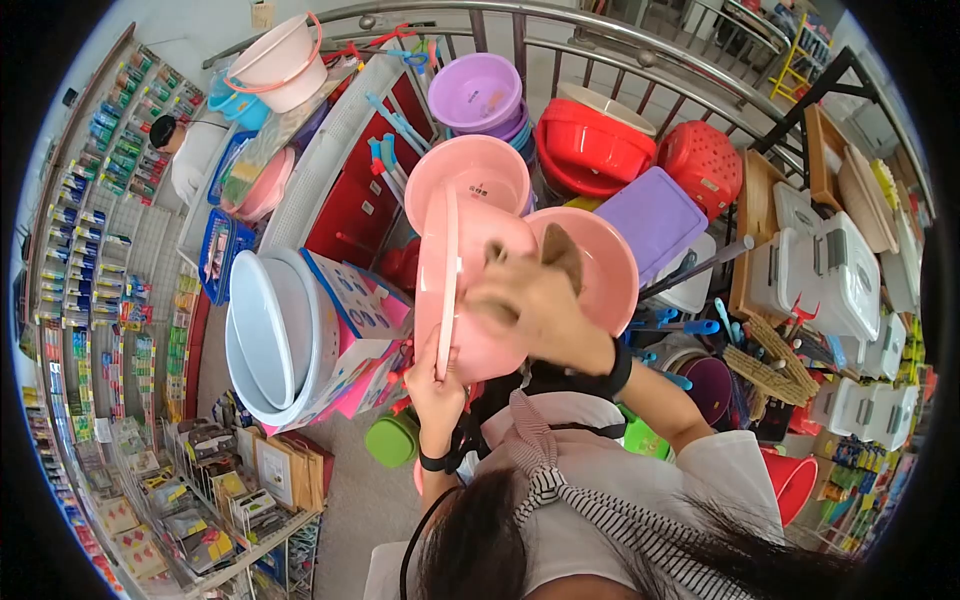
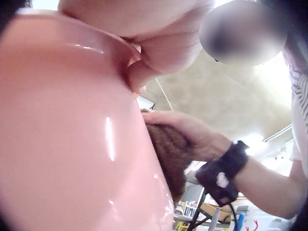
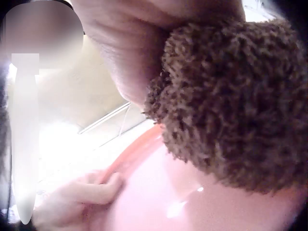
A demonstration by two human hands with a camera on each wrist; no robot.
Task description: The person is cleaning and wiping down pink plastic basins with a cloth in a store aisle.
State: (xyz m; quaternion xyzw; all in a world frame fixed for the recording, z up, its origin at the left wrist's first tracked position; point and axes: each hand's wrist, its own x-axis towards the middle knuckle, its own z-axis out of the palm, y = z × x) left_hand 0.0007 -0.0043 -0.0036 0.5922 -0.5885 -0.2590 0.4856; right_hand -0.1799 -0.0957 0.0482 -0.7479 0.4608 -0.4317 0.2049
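A pink plastic basin (image 1: 485, 345) stands tipped on its side in front of the person, its rim toward the left. My left hand (image 1: 437, 395) grips that rim at its lower end, as the left wrist view also shows up close. Against the basin's outer wall, my right hand (image 1: 540, 305), blurred in the head view, holds a fuzzy brown cloth (image 3: 236, 101). The cloth is bunched under the palm and lies right at the pink surface. Two more pink basins, one behind (image 1: 470, 165) and one to the right (image 1: 610, 265), sit close by.
Light blue basins (image 1: 265, 330) stand on boxes at left. Farther back are a purple basin (image 1: 475, 90), red basins (image 1: 595, 140) and a metal railing (image 1: 520, 40). Lidded storage boxes (image 1: 825, 280) fill the right. A person (image 1: 190, 160) is near the left shelves.
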